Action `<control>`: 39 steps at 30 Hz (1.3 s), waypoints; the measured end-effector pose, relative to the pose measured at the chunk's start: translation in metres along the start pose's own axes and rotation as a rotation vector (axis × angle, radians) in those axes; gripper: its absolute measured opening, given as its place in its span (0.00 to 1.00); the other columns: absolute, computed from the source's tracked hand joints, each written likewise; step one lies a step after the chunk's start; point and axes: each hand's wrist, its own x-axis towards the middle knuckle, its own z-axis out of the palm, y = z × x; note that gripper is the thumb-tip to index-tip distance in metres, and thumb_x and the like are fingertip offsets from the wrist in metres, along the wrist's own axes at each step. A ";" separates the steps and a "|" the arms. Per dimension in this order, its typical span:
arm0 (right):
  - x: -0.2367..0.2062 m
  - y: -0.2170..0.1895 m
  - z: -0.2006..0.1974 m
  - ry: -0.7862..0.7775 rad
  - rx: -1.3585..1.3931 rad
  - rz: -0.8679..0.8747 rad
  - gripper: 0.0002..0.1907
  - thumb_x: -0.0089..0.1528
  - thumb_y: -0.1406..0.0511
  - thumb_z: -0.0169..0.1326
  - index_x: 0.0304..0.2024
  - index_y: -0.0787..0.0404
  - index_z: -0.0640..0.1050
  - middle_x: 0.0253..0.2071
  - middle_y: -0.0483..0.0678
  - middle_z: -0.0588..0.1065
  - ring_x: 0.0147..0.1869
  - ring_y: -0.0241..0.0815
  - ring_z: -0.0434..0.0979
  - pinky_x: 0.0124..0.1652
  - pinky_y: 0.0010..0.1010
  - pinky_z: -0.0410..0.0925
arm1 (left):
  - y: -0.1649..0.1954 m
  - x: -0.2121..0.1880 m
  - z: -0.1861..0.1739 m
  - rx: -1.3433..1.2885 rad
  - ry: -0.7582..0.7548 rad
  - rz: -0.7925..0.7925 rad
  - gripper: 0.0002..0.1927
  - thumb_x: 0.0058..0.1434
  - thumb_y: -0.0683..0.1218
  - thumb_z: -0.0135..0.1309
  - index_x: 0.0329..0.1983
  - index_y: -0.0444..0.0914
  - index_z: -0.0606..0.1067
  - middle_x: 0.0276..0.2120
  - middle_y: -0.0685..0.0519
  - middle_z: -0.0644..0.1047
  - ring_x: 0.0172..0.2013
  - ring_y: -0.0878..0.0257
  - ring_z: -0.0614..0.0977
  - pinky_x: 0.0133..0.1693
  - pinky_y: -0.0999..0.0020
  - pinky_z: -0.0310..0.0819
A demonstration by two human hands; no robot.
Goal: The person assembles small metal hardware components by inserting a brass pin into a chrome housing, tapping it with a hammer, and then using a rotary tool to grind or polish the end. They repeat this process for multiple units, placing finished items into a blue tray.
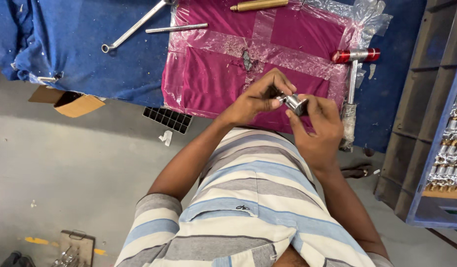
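Both hands met over the magenta cloth [213, 74] on the desk [90, 49]. The left hand [255, 99] pinched the small metal fitting [295, 103] at its end, while the right hand [320, 126] gripped its body, a red-handled hammer [352, 74] just beside.

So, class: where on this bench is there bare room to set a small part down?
Free: magenta cloth left of the hands, and blue cover below the ring spanner. Crowded: around the left hand and right hand holding the metal fitting, beside the red-headed hammer.
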 end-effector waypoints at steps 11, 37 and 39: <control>-0.011 0.056 -0.006 0.234 1.052 0.636 0.14 0.67 0.72 0.57 0.55 0.70 0.75 0.47 0.53 0.79 0.39 0.39 0.81 0.39 0.29 0.77 | 0.009 -0.003 0.002 0.325 0.290 0.013 0.12 0.70 0.45 0.57 0.53 0.36 0.73 0.42 0.54 0.75 0.35 0.70 0.77 0.35 0.74 0.76; 0.024 -0.006 -0.001 -0.052 0.527 0.287 0.18 0.65 0.72 0.67 0.55 0.73 0.78 0.47 0.47 0.73 0.49 0.34 0.78 0.47 0.22 0.74 | 0.038 -0.005 0.018 0.345 0.349 -0.050 0.13 0.75 0.51 0.50 0.50 0.36 0.73 0.43 0.57 0.72 0.46 0.68 0.72 0.50 0.71 0.68; 0.023 -0.006 -0.001 -0.051 0.541 0.311 0.18 0.64 0.72 0.66 0.55 0.73 0.78 0.47 0.47 0.73 0.49 0.34 0.78 0.46 0.21 0.74 | 0.038 -0.004 0.018 0.422 0.328 -0.023 0.13 0.75 0.52 0.50 0.50 0.36 0.73 0.44 0.56 0.72 0.49 0.66 0.74 0.54 0.69 0.68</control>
